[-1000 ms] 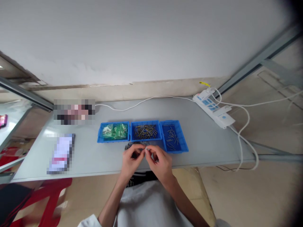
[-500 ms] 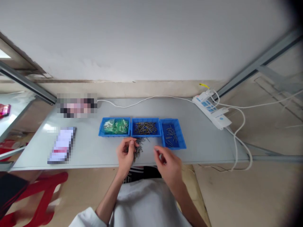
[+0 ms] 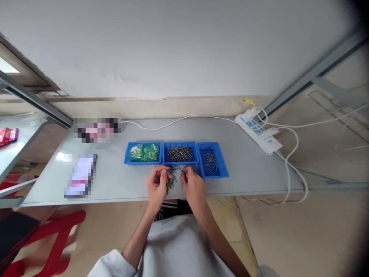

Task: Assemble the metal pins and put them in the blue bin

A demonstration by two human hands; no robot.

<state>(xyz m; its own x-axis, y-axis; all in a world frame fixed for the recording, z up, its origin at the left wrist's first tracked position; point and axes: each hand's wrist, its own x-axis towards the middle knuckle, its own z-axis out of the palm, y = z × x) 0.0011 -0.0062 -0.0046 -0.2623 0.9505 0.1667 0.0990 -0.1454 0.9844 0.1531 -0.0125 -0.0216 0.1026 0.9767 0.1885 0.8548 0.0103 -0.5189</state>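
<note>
- While both hands work near the front edge of the grey table point(image 3: 245, 173), three blue boxes stand side by side just beyond them.
- The left box point(image 3: 142, 164) contains small white pieces point(image 3: 136, 152) and small green pieces point(image 3: 150, 152), mixed together; their exact shape is too small to tell.
- The middle box point(image 3: 180, 163) is filled with many thin screws point(image 3: 179, 154), dark and yellowish, lying across each other in all directions. They could also be nails; at this size I cannot distinguish.
- The right box point(image 3: 215, 176) is turned lengthwise toward the person, and only some slim silver pins point(image 3: 210, 158) lie scattered on its blue bottom.
- In front of the middle box, directly on the table, there is a loose pile of metal pieces point(image 3: 171, 184), thin, straight, dark grey with some shine, pointing different ways and partly hidden by the left hand point(image 3: 156, 184).
- The left fingers are curled, with the thumb near the forefinger; whether something is between them, I cannot tell.
- The right hand point(image 3: 194, 186) has its fingertips bent together at one thin dark piece point(image 3: 181, 169), beside the pile; I cannot tell if they already pinch it.
</note>
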